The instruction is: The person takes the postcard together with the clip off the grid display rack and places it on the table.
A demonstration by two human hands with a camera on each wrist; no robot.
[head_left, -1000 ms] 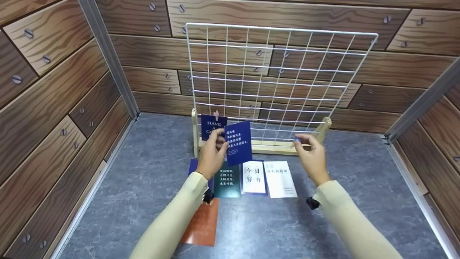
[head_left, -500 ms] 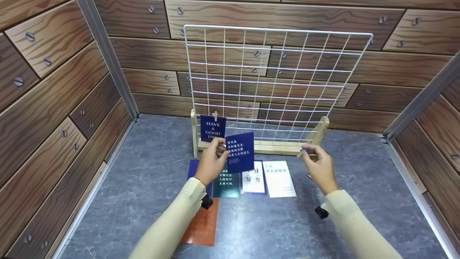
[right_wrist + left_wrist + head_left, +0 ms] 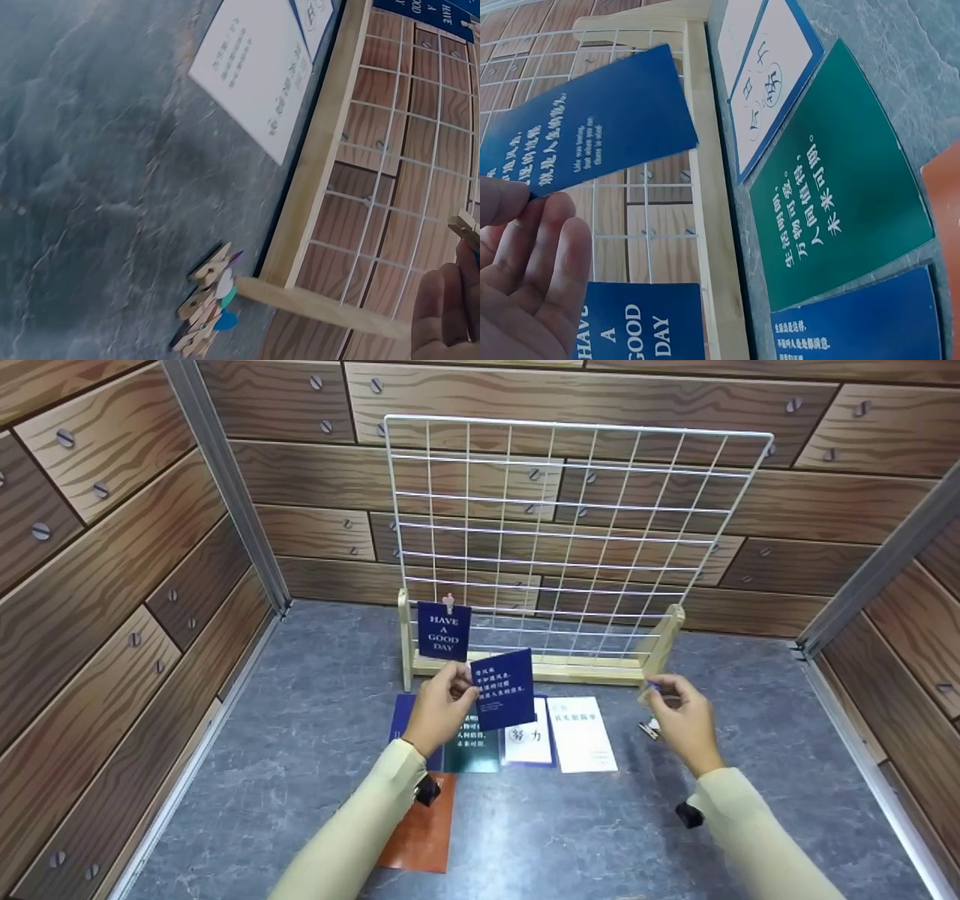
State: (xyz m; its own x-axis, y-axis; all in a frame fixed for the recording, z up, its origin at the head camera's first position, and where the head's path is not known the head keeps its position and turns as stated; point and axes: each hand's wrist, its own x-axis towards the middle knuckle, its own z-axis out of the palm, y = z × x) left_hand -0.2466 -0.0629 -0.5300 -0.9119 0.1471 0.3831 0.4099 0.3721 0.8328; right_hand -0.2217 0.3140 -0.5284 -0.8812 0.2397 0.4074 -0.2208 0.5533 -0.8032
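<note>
My left hand [image 3: 435,712] pinches a dark blue card [image 3: 508,697] with white lettering by its left edge, in front of the grid's lower part. To the right, my right hand [image 3: 686,727] pinches a small wooden clothespin [image 3: 465,227] with a blue decoration, mostly hidden by the fingers. A white wire grid [image 3: 553,510] stands upright in a wooden base [image 3: 570,667]. On its lower left hangs another blue card [image 3: 442,631] reading "HAVE A GOOD DAY", clipped by a pink-topped clothespin [image 3: 448,601].
Below the grid lie a green card [image 3: 840,187], a white card [image 3: 583,735], a blue-edged white card [image 3: 525,750], another blue card [image 3: 859,319] and an orange card [image 3: 420,840]. Several clothespins [image 3: 202,311] with coloured tops lie by the base's right foot. Wood-patterned walls [image 3: 112,622] enclose the surface.
My left hand has lowered the blue card, uncovering the hanging card's full lettering. The right hand has moved right and down with its clothespin, so a loose clothespin shows beside it.
</note>
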